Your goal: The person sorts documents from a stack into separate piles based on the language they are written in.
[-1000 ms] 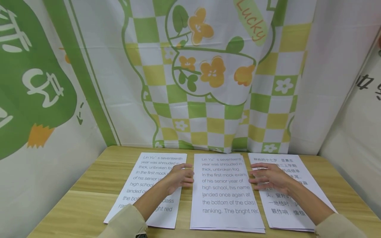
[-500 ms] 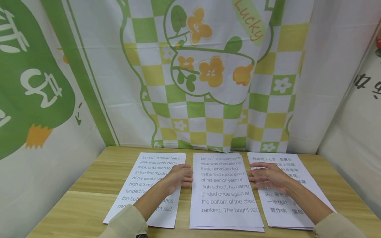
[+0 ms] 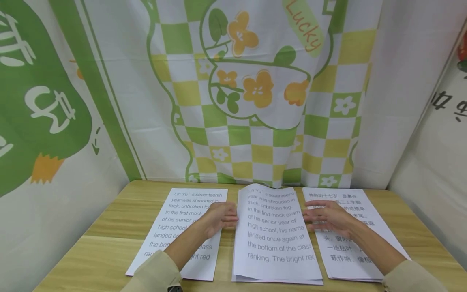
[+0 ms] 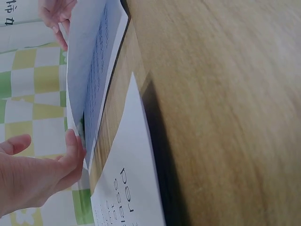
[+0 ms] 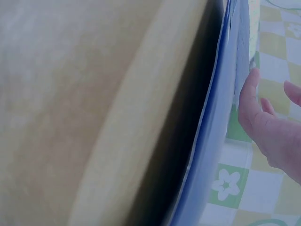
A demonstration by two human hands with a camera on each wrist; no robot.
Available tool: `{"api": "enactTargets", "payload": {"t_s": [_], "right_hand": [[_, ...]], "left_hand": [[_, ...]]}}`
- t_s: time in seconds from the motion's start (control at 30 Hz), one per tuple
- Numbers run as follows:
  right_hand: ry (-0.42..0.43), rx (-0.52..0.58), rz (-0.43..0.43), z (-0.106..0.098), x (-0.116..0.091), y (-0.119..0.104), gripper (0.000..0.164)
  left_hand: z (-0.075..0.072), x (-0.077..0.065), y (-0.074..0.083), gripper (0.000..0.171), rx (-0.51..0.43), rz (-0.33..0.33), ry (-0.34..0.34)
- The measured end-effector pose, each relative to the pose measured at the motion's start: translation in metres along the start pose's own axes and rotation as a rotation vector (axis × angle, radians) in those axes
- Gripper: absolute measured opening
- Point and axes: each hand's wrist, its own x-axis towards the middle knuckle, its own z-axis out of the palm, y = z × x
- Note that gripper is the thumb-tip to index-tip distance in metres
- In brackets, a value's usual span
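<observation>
Between my hands lies the middle paper stack (image 3: pixel 273 243), printed with English text. Its top sheet (image 3: pixel 270 202) arches up, and in the left wrist view a gap shows the printed sheet (image 4: pixel 101 66) beneath. My left hand (image 3: pixel 219 219) is at the stack's left edge, fingertips right at the lifted sheet, thumb held apart from it. Over the right-hand paper stack (image 3: pixel 350 259), printed in Chinese, my right hand (image 3: pixel 330 219) reaches to the middle stack's right edge. Its fingers (image 5: pixel 249 101) are extended and its thumb is spread away.
Under my left forearm lies a left-hand paper stack (image 3: pixel 175 235) with English text. All three stacks are on a wooden table (image 3: pixel 98 251). A patterned curtain (image 3: pixel 251 134) hangs behind the table's back edge, with printed cloth walls at both sides.
The middle stack's top sheet lay flat before and now bows upward, its far edge raised. Both hands stay nearly in place, with the right one shifted very slightly left.
</observation>
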Motion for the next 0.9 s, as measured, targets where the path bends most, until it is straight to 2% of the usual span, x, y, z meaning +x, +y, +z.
{"api": "enactTargets", "payload": {"t_s": [0.3,0.6,0.9], "right_hand": [[0.001,-0.009,-0.008,0.0006,0.0009,-0.0005,0.066],[0.019,-0.003,-0.016,0.0018,-0.0009,-0.0008,0.065],[0.013,-0.019,-0.033,0.0044,-0.0017,0.0011,0.069]], "left_hand": [[0.0016,-0.0019,-0.0002,0.045,-0.038,-0.010,-0.020],[-0.0005,-0.0026,0.0001,0.043,0.037,0.033,0.002],[-0.0021,-0.0069,-0.0006,0.052,0.015,0.051,-0.062]]}}
